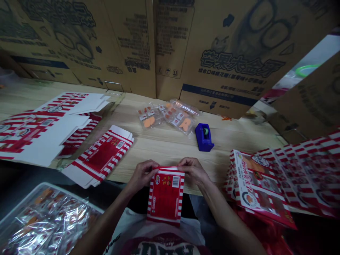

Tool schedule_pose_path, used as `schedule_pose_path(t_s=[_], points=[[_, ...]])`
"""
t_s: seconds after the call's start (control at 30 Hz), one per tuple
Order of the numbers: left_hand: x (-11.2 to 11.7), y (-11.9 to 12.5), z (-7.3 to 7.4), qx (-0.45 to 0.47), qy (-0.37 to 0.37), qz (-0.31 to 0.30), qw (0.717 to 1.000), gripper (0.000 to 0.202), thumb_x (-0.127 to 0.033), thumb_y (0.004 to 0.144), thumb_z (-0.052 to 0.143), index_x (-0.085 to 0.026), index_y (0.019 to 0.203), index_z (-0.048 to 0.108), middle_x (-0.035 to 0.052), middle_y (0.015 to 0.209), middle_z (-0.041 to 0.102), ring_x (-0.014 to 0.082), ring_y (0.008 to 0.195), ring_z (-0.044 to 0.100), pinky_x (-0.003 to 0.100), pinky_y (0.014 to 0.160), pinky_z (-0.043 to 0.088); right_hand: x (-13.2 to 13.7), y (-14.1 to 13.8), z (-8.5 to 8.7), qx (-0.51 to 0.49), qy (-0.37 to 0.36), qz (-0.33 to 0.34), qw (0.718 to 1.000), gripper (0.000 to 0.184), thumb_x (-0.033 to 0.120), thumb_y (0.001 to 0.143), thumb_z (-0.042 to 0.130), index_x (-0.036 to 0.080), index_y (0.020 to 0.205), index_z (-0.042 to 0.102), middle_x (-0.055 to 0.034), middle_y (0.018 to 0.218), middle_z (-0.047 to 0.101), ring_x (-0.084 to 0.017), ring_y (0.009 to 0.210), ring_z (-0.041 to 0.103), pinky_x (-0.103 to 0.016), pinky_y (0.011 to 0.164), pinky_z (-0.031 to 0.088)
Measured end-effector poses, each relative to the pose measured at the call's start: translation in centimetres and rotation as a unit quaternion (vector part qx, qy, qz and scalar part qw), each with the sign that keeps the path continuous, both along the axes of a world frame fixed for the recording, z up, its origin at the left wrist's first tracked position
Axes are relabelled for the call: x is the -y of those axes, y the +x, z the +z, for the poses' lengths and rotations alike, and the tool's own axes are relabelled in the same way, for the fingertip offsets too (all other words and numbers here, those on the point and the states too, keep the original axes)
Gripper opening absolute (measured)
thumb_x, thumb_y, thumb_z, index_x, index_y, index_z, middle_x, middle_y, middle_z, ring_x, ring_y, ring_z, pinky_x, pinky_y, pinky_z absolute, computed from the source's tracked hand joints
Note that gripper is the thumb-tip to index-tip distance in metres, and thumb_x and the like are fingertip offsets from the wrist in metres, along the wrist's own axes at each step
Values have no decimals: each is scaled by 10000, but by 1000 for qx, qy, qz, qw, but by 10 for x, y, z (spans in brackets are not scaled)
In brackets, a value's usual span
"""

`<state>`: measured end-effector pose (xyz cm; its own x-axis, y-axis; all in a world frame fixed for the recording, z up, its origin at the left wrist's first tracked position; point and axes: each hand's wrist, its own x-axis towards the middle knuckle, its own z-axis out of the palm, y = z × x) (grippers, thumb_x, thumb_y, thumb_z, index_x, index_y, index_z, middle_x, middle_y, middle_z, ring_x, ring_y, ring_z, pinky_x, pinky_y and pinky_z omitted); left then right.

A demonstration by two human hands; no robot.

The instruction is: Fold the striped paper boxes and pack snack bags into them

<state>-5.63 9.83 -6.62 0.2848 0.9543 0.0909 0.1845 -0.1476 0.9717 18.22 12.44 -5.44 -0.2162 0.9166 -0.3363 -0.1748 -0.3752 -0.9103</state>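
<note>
I hold a red and white striped carton upright in front of my body, at the near edge of the wooden table. My left hand grips its top left corner with the fingers curled over the edge. My right hand pinches the top right corner the same way. The carton's printed face with a barcode points toward me.
Flat striped cartons lie at the left and nearer. Finished boxes stack at the right. Clear snack packets and a blue tape dispenser sit mid-table. Big cardboard boxes wall the back. A tray of wrapped packets is lower left.
</note>
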Motion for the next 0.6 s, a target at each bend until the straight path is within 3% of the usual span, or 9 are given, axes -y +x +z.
schedule_pose_path(t_s=[0.13,0.3,0.4,0.5,0.53,0.6], points=[[-1,-4,0,7,-3,14,1000,162,-296,846,597,-143,847,649,84,897,666,177,821,634,270,728,501,3,-2,1,49,94,-3,994,198,304,576,805,174,591,656,-16,654,676,-142,600,592,-265,600,478],[3,0,-3,58,-41,36,997,197,-328,824,627,-140,853,679,70,873,654,176,804,624,264,712,493,30,-4,-12,121,246,-35,961,102,303,747,716,205,722,700,-62,844,704,-192,820,650,-319,761,511],[11,10,-9,125,-111,50,985,259,-344,784,676,-169,976,681,68,982,660,189,867,634,274,739,510,38,-3,-18,137,265,-53,953,90,290,793,670,212,763,706,-65,876,704,-191,855,650,-329,798,509],[14,17,-10,182,-177,92,963,319,-365,747,712,-182,1003,656,52,957,681,185,810,653,288,717,533,24,11,-18,150,248,-21,957,144,333,770,676,201,815,715,-71,900,708,-192,837,650,-320,772,513],[13,17,-9,193,-188,107,957,330,-369,732,726,-178,990,651,45,918,687,180,769,657,288,693,538,14,21,-18,167,242,-52,954,185,357,751,682,195,834,713,-72,904,708,-192,824,648,-315,756,511],[6,13,-3,211,-196,130,949,366,-369,697,755,-173,982,638,33,868,694,174,704,660,286,646,544,-9,48,-16,221,236,-181,929,275,416,737,657,183,876,703,-70,891,703,-189,795,637,-306,725,502]])
